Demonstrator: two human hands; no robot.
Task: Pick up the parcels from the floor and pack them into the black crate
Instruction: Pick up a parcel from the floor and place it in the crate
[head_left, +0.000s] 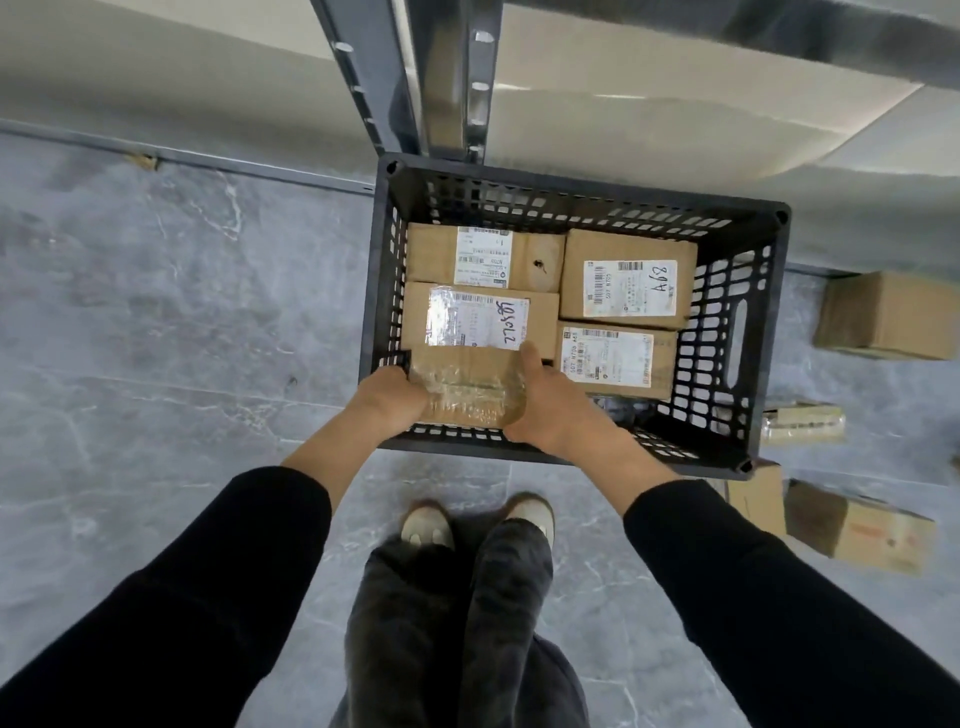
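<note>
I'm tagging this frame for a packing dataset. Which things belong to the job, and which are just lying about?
Job: black crate; taped parcel, gripped by left hand and right hand; packed parcels inside; loose parcels on the floor right of it.
Lying about: shelf upright; brown scrap by the floor rail.

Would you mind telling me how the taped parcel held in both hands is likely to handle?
The taped parcel is probably stiff: its cardboard edges look square between the left hand and right hand. Its glossy tape may feel slippery. Flat sides suggest it will not roll.
</note>
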